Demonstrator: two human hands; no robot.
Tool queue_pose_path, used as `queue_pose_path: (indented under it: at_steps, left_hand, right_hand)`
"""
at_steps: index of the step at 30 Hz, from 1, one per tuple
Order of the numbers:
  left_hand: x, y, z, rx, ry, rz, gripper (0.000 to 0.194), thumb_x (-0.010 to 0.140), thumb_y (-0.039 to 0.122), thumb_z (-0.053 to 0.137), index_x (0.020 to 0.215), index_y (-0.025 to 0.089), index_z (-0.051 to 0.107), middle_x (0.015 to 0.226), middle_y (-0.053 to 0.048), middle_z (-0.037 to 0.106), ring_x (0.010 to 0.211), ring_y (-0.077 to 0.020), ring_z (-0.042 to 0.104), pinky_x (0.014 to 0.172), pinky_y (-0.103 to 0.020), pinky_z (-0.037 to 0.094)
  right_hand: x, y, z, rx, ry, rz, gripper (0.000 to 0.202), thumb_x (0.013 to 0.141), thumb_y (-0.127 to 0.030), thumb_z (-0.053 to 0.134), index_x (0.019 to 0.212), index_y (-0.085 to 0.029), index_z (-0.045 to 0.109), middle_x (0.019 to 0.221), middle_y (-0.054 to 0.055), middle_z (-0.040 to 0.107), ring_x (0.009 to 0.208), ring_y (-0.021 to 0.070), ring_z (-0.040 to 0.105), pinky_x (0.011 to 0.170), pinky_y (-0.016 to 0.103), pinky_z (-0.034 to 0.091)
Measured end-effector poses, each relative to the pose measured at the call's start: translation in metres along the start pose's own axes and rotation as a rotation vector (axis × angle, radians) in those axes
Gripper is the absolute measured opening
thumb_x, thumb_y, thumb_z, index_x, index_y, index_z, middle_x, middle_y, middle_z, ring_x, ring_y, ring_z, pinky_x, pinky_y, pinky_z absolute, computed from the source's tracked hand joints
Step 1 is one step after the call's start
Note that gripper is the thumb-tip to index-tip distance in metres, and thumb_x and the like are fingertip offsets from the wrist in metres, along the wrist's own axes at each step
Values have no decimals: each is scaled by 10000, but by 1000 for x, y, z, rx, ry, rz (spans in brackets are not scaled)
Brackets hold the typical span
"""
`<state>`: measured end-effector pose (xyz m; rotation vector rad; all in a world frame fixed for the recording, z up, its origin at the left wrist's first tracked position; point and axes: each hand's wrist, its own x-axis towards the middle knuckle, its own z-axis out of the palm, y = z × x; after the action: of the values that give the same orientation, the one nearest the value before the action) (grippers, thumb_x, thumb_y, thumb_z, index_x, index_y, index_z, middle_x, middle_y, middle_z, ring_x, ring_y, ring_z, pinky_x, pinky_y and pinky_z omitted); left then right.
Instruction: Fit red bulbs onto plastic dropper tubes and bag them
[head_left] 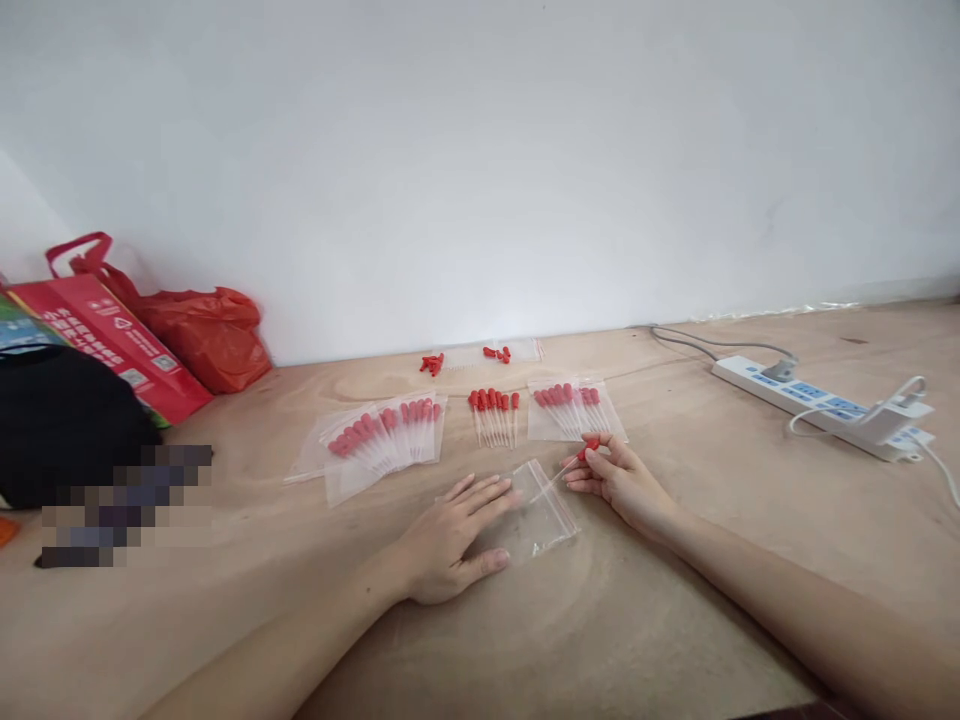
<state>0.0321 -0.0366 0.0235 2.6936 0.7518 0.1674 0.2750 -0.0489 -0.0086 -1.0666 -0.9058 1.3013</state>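
A clear zip bag lies flat on the wooden table in front of me. My left hand rests on its left part, palm down with the fingers spread. My right hand pinches the red bulb of a dropper, whose thin clear stem points down left at the bag's zip edge. Just beyond, several red-topped droppers lie in a row. Filled bags of droppers lie on both sides, one group at the left and one at the right.
Loose red bulbs lie near the wall, with more bulbs on a clear bag. At the right is a white power strip with cables. Red bags and a black item stand at the left.
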Motion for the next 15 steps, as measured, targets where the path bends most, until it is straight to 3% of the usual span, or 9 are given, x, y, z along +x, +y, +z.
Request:
queue_pose_path:
  at_steps: [5,10,15]
  left_hand:
    - [9,-1,1,-33,14,15,572,838,407,456,1350,289,232,1391,-26,315,1282,-219,262,1068,-449,161]
    - [12,0,0,-18,-11,6,563,849,397,437,1355,280,219,1397,-24,302,1288,-203,250,1072,-440,154]
    - [11,0,-1,-20,-23,11,547,857,393,424,1353,278,223,1392,-25,311,1287,-200,252,1073,-446,142]
  right_hand:
    - [2,0,-7,-113,-139,14,311,654,-420,640,798,-194,484,707,-9,585,608,107,581,610,281,493]
    - [5,-5,-15,-540,-299,-165,254,648,-407,654,754,-179,626,690,-7,556,582,90,478,544,228,408]
    - [4,-8,-9,-703,-450,-242,244,688,-438,617,798,-235,693,788,11,530,650,106,479,590,229,407]
